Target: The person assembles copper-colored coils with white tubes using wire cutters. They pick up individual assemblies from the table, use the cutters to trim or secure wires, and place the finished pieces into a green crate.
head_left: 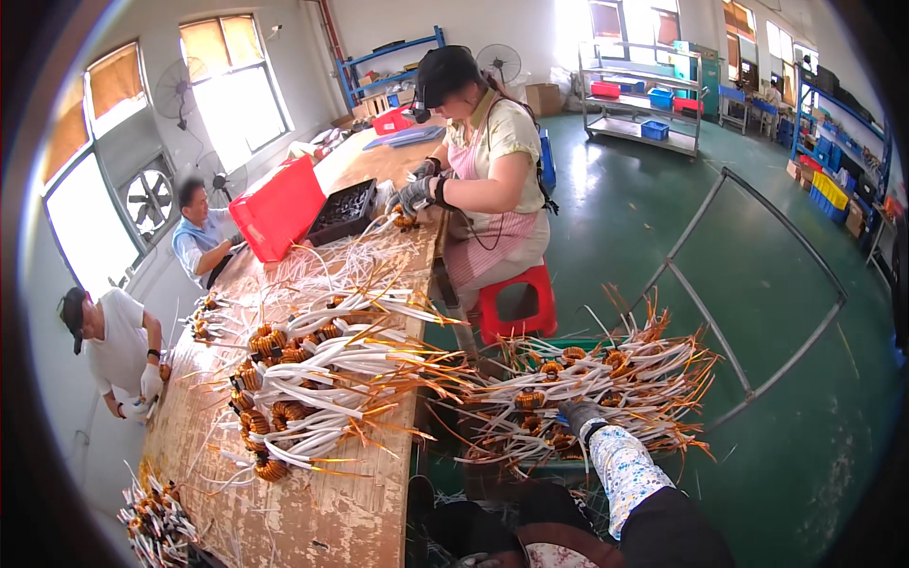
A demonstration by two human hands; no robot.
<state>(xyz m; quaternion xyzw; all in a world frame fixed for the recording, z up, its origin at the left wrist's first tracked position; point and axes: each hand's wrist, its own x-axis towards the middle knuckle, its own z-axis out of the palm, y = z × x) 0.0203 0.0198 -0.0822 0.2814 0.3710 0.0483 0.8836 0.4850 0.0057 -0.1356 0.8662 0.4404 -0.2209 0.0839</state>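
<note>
Right hand: the gloved right hand point(582, 417) reaches down among the toroidal coils point(528, 400) in the green crate point(589, 343); its fingertips are buried, so I cannot tell whether it grasps one or merely touches.
Left hand: not clearly shown; a greyish patch point(478, 560) at the lower edge may be its glove, and its grip cannot be told.
Coil location: many lie heaped in the crate, right of the wooden workbench point(365, 488); a second heap of coils point(312, 369) lies on the bench top.
Ring bodies: copper-coloured wire wound closely round a ring; probably dense, rigid and heavy for their size.
White leads: the white sleeved leads point(341, 440) look stiff yet springy, likely smooth enough to slide through a glove.
Bare ends: the copper-coloured wire ends point(696, 390) splay beyond the crate; likely easy to bend, and able to prick or snag.
Best hold: around the ring body, thumb and fingers across the winding, which carries the weight.
Poor hold: one lead alone, since crossed leads could drag neighbouring coils along or strain the joint.
Fragile spot: probably the winding's surface coating, which hard scraping could mark.
</note>
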